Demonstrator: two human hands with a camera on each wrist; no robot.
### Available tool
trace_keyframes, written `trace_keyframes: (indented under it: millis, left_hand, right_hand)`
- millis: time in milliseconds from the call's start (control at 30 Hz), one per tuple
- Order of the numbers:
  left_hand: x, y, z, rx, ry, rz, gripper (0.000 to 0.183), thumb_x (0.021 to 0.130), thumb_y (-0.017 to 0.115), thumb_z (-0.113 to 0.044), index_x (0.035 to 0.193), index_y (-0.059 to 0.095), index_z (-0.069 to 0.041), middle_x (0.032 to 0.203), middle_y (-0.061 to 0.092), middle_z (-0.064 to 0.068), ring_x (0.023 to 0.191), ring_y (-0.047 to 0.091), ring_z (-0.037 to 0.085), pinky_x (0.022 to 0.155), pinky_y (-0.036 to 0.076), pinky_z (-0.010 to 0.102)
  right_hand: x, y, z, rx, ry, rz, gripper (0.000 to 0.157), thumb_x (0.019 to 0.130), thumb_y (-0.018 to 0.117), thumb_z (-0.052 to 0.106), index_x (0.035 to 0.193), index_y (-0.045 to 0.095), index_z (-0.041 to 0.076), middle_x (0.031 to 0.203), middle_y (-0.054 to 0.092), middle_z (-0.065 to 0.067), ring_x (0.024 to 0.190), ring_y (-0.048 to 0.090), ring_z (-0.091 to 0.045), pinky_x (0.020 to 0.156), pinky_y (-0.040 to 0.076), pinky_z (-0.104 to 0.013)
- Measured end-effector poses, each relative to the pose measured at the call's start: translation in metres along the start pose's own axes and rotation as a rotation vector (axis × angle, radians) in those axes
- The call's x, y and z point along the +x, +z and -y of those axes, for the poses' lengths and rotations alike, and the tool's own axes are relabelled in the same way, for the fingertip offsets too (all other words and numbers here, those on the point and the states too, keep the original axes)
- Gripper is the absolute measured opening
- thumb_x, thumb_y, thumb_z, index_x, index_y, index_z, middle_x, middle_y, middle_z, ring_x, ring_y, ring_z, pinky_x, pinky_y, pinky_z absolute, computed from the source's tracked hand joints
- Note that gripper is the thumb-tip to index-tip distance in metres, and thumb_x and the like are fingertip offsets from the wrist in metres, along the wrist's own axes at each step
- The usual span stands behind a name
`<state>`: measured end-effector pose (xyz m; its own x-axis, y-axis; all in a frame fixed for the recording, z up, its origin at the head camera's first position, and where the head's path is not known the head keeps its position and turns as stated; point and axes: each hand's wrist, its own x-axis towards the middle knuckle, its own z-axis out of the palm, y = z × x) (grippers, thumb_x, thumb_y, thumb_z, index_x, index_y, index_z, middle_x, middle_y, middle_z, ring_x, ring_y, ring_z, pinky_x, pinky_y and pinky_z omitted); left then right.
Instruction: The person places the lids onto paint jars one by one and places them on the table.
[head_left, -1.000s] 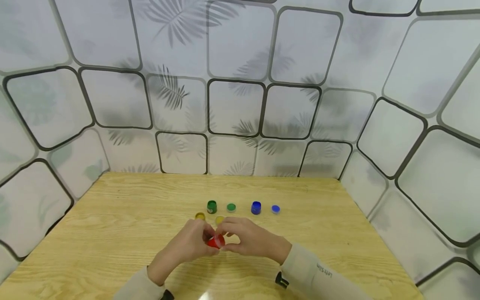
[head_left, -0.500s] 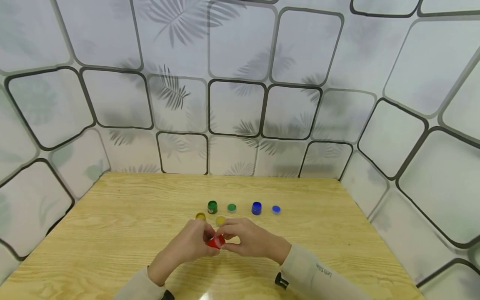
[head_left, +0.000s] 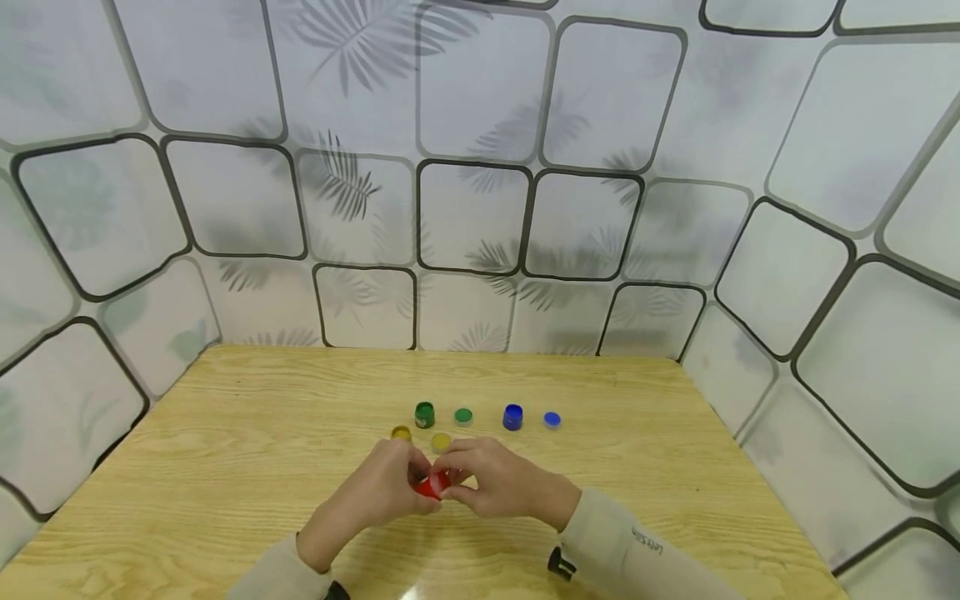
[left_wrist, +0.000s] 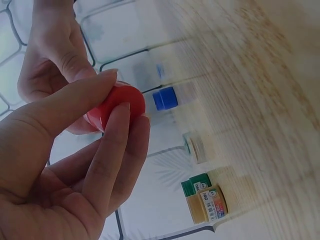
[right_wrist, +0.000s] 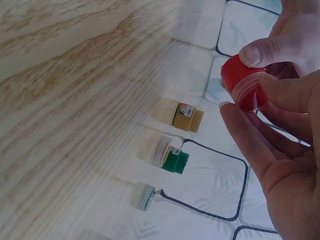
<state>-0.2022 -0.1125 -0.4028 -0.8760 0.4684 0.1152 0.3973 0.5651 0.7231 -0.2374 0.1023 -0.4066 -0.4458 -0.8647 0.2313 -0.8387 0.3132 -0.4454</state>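
A small red paint jar (right_wrist: 234, 70) is held off the table, tilted, between both hands. My left hand (head_left: 381, 483) grips the jar's body, its thumb and fingers around the closed end, as the left wrist view shows. My right hand (head_left: 501, 485) pinches the clear lid (right_wrist: 248, 88) at the mouth end with thumb and fingers. The lid sits against the jar's mouth; how tightly it is on cannot be told. Just beyond the hands stand an open yellow jar (head_left: 401, 432) and its lid (head_left: 441, 442).
Farther back on the wooden table (head_left: 285, 417) stand an open green jar (head_left: 424, 414) with a green lid (head_left: 463, 416) beside it, and an open blue jar (head_left: 513, 417) with a blue lid (head_left: 552, 420) to its right. Patterned walls (head_left: 472, 217) border the table.
My right hand has shifted very slightly down and its fingers have moved a little on the lid. My left hand stays nearly still around the red jar.
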Motion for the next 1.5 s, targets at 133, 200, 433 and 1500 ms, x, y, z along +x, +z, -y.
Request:
trace_keyframes:
  millis: [133, 200, 433, 1500]
  left_hand:
    - [0.000, 0.002, 0.000, 0.002, 0.002, -0.013, 0.015, 0.074, 0.091, -0.008, 0.083, 0.079, -0.005, 0.076, 0.076, 0.002, 0.064, 0.063, 0.006, 0.056, 0.051, 0.020]
    - [0.001, 0.002, -0.001, 0.014, 0.001, -0.022, 0.015, 0.074, 0.091, -0.008, 0.083, 0.079, -0.005, 0.076, 0.076, 0.002, 0.063, 0.062, 0.006, 0.055, 0.051, 0.020]
    - [0.001, 0.002, 0.000, 0.068, 0.022, -0.049, 0.016, 0.075, 0.090, -0.006, 0.084, 0.076, -0.005, 0.078, 0.075, 0.002, 0.066, 0.061, 0.005, 0.057, 0.050, 0.020]
    - [0.009, 0.014, 0.023, 0.069, -0.039, 0.046, 0.020, 0.070, 0.093, -0.005, 0.080, 0.076, -0.004, 0.074, 0.072, 0.001, 0.065, 0.058, 0.009, 0.059, 0.048, 0.022]
  right_hand:
    - [0.001, -0.001, 0.002, -0.014, -0.006, -0.005, 0.022, 0.097, 0.072, 0.008, 0.118, 0.072, 0.005, 0.110, 0.072, -0.005, 0.095, 0.070, -0.004, 0.081, 0.054, -0.008]
    - [0.001, -0.002, 0.002, -0.011, -0.002, -0.009, 0.021, 0.097, 0.071, 0.008, 0.117, 0.072, 0.004, 0.109, 0.073, -0.005, 0.095, 0.071, -0.004, 0.080, 0.053, -0.007]
    - [0.002, -0.002, 0.001, 0.000, 0.042, -0.009, 0.026, 0.098, 0.071, 0.013, 0.123, 0.070, 0.005, 0.111, 0.072, -0.006, 0.097, 0.071, -0.007, 0.081, 0.055, -0.010]
    - [-0.001, -0.014, -0.018, -0.075, 0.127, 0.027, 0.023, 0.101, 0.064, 0.009, 0.123, 0.070, 0.004, 0.121, 0.071, -0.011, 0.100, 0.071, -0.013, 0.083, 0.059, -0.019]
